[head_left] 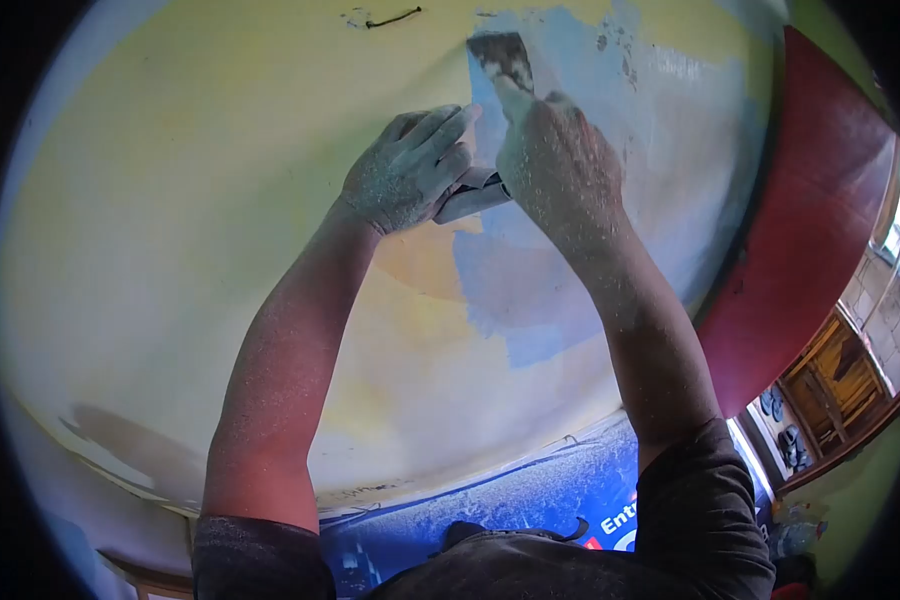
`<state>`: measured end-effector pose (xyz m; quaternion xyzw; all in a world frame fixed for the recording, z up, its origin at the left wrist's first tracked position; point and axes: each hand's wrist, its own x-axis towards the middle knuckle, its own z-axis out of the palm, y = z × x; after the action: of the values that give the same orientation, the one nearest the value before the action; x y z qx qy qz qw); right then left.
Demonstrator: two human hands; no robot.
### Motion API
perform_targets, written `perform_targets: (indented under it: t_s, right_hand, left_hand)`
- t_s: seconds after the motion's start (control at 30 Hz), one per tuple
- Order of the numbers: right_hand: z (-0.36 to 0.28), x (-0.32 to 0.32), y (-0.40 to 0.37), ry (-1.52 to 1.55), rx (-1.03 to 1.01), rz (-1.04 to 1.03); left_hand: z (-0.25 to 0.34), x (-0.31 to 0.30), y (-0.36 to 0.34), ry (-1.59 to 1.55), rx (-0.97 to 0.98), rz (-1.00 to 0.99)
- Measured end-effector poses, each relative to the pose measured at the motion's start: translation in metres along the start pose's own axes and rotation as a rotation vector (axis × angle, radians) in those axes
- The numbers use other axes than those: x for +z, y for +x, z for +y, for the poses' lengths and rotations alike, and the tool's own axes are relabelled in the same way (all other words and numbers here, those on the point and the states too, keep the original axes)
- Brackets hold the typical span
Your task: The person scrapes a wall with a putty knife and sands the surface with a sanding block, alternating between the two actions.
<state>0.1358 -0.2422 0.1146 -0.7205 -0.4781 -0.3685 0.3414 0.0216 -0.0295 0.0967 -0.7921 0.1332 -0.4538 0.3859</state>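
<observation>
My right hand (562,165) is closed around a putty knife (505,60), index finger stretched along its blade. The blade is smeared with pale filler and lies against the painted wall (220,170), over a patch of exposed light blue paint (560,45). To its left, my dusty left hand (410,165) has its fingers bent close to the wall. A folded grey sheet (475,200) sticks out from under those fingers; its kind is not clear. White dust covers both hands and forearms.
A dark red panel (810,220) borders the wall on the right. Beyond it are a wooden door (835,385) and dark footwear (792,445). A dust-covered blue printed sheet (480,500) lies below the wall. A dark crack (395,18) marks the wall's upper part.
</observation>
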Motion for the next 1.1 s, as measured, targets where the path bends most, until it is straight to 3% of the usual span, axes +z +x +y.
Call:
perform_targets:
  t_s: [0.33, 0.53, 0.73, 0.83, 0.93, 1.1]
  right_hand:
    - [0.009, 0.004, 0.004, 0.079, -0.001, -0.019]
    - [0.009, 0.0, -0.009, 0.082, -0.027, 0.115]
    - [0.0, -0.009, 0.016, 0.111, 0.036, 0.003]
    - [0.008, 0.002, -0.004, 0.076, -0.169, 0.259]
    - [0.012, 0.004, 0.016, 0.051, -0.007, 0.06]
    - [0.001, -0.013, 0.004, 0.118, 0.018, 0.06]
  left_hand:
    - [0.0, -0.002, 0.001, -0.028, -0.01, -0.017]
    - [0.001, -0.003, 0.001, -0.023, -0.003, -0.033]
    - [0.004, -0.003, 0.003, -0.036, 0.002, 0.026]
    - [0.002, -0.005, 0.001, -0.026, -0.002, 0.018]
    - [0.001, -0.004, 0.003, -0.016, -0.008, 0.03]
    - [0.003, -0.007, 0.004, -0.03, 0.0, 0.021]
